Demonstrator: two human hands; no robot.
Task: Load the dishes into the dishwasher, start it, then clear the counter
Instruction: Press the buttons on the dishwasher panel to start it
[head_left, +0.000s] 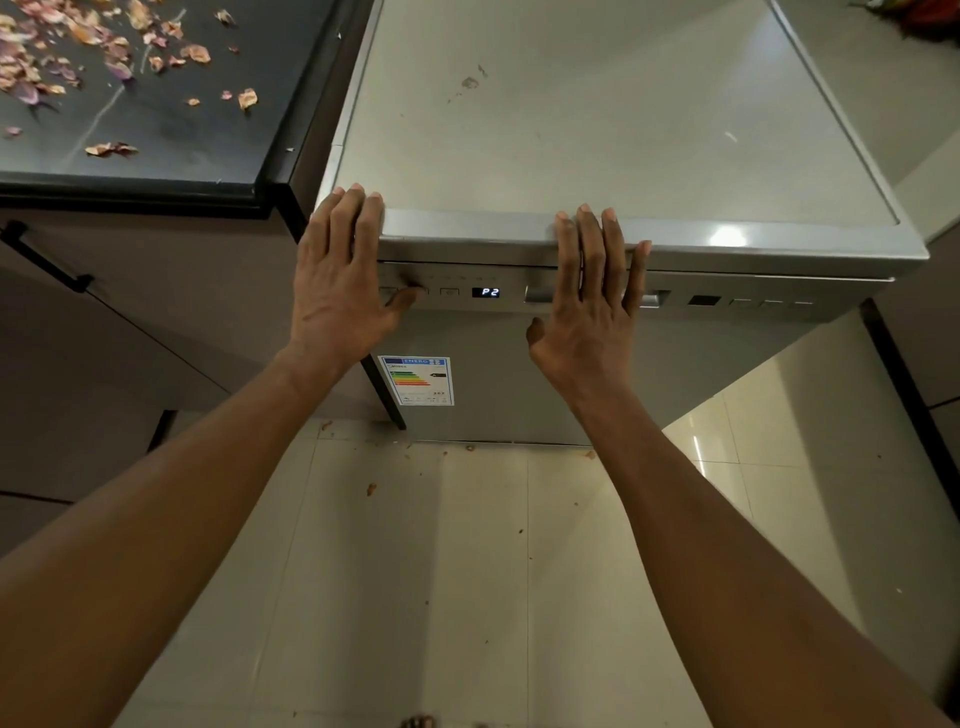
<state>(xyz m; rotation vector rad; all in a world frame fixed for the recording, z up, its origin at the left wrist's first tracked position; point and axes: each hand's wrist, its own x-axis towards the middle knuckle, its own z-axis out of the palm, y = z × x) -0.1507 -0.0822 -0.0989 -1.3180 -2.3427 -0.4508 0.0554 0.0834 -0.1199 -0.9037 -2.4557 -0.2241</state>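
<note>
Dishwasher (597, 130) (door closed) under both hands

On the dishwasher (597, 374) control panel (753, 300) we read "P2" in lit white characters on the small dark display (487, 292). On the door front, lower left, we find an energy label (417, 380); its blue header reads "ENERG". Below the header we see coloured efficiency bars and a black arrow. We cannot read the brand line and the figures beneath; the print is too small.
</note>
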